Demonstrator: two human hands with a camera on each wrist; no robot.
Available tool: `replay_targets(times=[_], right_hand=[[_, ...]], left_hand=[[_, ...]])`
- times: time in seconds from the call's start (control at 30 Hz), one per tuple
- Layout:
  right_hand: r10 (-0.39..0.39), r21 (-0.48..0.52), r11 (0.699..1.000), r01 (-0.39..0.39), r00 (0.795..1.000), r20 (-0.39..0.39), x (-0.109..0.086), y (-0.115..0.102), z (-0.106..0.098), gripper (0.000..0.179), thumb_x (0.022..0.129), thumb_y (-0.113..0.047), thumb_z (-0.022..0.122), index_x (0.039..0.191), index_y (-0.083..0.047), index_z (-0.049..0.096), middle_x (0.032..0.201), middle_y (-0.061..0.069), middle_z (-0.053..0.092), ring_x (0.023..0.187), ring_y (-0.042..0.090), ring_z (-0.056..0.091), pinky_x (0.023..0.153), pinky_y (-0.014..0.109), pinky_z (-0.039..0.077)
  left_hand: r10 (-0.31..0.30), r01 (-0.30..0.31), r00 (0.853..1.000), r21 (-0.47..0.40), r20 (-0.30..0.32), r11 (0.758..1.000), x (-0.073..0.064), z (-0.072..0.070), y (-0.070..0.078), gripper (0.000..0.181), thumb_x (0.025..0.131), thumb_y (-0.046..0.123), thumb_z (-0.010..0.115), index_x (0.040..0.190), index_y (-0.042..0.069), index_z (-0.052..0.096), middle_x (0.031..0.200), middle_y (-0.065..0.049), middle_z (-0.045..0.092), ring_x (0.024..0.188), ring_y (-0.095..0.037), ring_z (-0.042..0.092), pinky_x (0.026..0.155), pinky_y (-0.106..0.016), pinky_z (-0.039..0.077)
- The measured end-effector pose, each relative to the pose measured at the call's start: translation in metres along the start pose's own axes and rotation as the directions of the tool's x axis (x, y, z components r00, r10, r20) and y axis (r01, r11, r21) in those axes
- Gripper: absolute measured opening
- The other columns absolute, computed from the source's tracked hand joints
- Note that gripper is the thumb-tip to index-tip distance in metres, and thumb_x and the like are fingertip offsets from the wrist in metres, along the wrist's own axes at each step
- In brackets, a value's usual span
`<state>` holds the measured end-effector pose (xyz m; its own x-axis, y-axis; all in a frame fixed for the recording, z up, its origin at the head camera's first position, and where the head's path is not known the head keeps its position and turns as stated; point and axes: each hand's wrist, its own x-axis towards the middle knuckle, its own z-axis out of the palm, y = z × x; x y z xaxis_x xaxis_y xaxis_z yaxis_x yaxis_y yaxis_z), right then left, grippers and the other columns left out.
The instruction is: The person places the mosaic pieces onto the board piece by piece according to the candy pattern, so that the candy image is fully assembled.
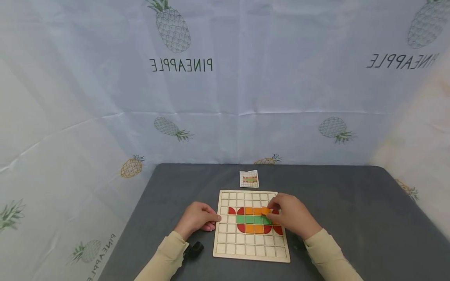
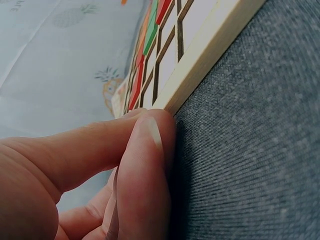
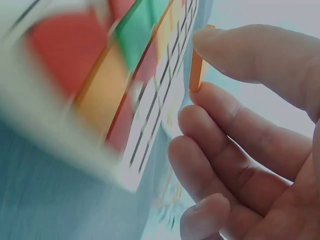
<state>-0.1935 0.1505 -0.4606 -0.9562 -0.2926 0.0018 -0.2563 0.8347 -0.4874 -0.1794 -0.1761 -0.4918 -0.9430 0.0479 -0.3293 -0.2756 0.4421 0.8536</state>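
Observation:
A wooden grid board (image 1: 240, 248) lies on the dark table, with red, orange and green tiles set in rows across its middle. My right hand (image 1: 295, 215) is over the board's right part, pinching a square orange tile (image 3: 196, 70) between thumb and index finger. In the head view that orange tile (image 1: 265, 210) is above the upper row, beside other orange tiles (image 1: 249, 211). Green tiles (image 1: 249, 219) form the middle row. At the board's left edge (image 2: 200, 62), my left hand (image 1: 198, 218) grips the rim with thumb and index finger; the other fingers are curled below.
Behind the board lies a small card (image 1: 249, 179) printed with a coloured grid pattern. A black object (image 1: 194, 249) shows by the left wrist. The dark table (image 1: 337, 195) meets a white pineapple-print cloth (image 1: 239, 89) at the back and sides.

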Motion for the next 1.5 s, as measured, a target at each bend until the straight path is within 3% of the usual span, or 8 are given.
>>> replay_targets(times=[0.3,0.63,1.5], right_hand=[[-0.127,0.027,0.991,0.128,0.992,-0.006,0.024,-0.042,0.031,0.014,0.085,-0.019,0.092,0.092,-0.017,0.081,0.085,-0.008,0.066,0.076,0.009,0.055,0.072,0.030,0.055],[-0.227,0.005,0.974,0.227,0.974,0.016,0.026,-0.065,0.047,0.013,0.086,-0.021,0.092,0.088,-0.017,0.079,0.082,-0.007,0.064,0.073,0.006,0.053,0.066,0.026,0.051],[-0.238,-0.075,0.968,0.239,0.971,0.030,0.027,-0.075,0.060,0.013,0.085,-0.020,0.089,0.087,-0.016,0.078,0.080,-0.007,0.060,0.070,0.009,0.050,0.062,0.026,0.050]], left_hand=[[0.005,-0.005,1.000,-0.010,0.005,1.000,0.001,-0.001,0.000,0.018,0.086,0.018,0.093,0.090,0.005,0.081,0.074,-0.006,0.076,0.058,-0.008,0.071,0.058,-0.028,0.065],[0.011,-0.010,1.000,-0.016,0.013,1.000,0.002,-0.001,-0.001,0.017,0.087,0.018,0.092,0.089,0.005,0.080,0.072,-0.006,0.075,0.057,-0.008,0.070,0.058,-0.027,0.065],[0.007,-0.007,1.000,-0.007,0.007,1.000,0.002,-0.001,0.000,0.017,0.087,0.017,0.092,0.088,0.005,0.080,0.071,-0.005,0.075,0.057,-0.008,0.070,0.057,-0.026,0.064]])
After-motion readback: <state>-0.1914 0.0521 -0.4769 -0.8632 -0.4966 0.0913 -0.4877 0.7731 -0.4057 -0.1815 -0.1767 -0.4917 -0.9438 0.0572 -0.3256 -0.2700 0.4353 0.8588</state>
